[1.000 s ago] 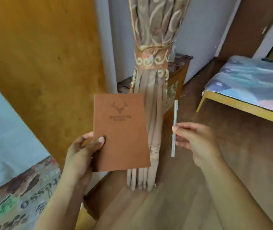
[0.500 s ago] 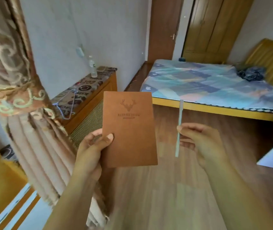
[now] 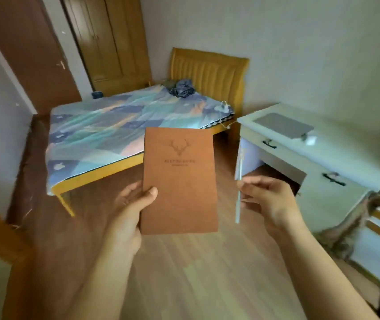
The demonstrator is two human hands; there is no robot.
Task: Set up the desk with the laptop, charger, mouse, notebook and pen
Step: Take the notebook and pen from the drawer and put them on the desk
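My left hand grips the lower left edge of a brown notebook with a deer-head emblem, held upright in front of me. A thin pale blue pen stands nearly upright, pinched in the fingers of my right hand. To the right stands a white desk with drawers. A closed grey laptop lies flat on its top, and a small white object, maybe the mouse or charger, sits by the laptop's near corner.
A bed with a patterned blue cover and yellow frame stands ahead on the left, clothes bunched near its headboard. Behind it are a brown door and a wooden wardrobe. Wood floor lies between me and the desk. A curtain hangs at right.
My view has swung right, from the curtain and low cabinet past the bed to the desk. Both hands keep the same hold on notebook and pen.
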